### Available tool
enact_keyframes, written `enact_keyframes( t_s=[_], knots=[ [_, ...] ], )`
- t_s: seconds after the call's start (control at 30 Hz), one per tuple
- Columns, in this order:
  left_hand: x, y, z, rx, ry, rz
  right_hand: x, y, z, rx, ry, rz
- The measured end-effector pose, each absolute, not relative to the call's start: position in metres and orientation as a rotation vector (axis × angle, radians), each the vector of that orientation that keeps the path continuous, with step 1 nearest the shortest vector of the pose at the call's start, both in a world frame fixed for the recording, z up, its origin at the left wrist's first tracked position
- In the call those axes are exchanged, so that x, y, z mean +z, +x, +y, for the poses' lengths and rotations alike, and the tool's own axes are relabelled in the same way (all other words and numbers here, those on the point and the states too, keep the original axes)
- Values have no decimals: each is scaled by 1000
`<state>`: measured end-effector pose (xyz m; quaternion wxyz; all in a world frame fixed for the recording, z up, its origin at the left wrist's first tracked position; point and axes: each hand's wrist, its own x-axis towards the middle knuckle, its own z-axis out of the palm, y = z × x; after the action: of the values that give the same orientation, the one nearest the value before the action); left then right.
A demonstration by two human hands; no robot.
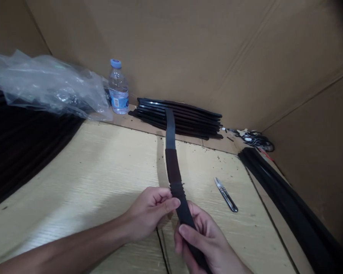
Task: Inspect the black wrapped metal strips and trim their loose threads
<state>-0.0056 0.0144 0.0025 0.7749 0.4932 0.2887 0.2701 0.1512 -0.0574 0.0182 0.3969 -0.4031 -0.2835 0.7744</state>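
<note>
Two hands on one dark strip

I have the long dark strip (170,133) up over the middle of the counter (117,163), pointing away from me. My left hand (151,215) pinches it by the edge, thumb on top, just below where a darker sleeve-like section (173,165) bunches into ridges; my right hand (207,238) is closed around the nearer length, probably to steady it against that pinch. The far end overlaps the black strip bundle (188,118) in my view; I cannot tell whether they touch. The snips (226,196) lie to my right, likely for easy reach.

The counter is pale and grained, with dark crumbs towards its back edge. Brown cardboard-like walls (188,49) enclose it. Along the back stand a water bottle (119,91) and crumpled clear plastic (54,83), above a dark heap (25,144) on the left.
</note>
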Motion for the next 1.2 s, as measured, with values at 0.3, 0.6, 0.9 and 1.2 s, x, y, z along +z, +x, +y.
enact_keyframes(
  t_s=[0.3,0.6,0.9,1.2],
  knots=[
    [9,-3,15,632,1209,775,17,148,-57,1749,-1183,-593],
    [4,-4,14,662,1226,770,19,144,-58,1689,-1149,-607],
    [17,-3,12,554,1248,641,19,145,-59,1668,-1073,-646],
    [7,-4,12,552,1210,590,9,144,-58,1514,-1045,-734]
  ],
)
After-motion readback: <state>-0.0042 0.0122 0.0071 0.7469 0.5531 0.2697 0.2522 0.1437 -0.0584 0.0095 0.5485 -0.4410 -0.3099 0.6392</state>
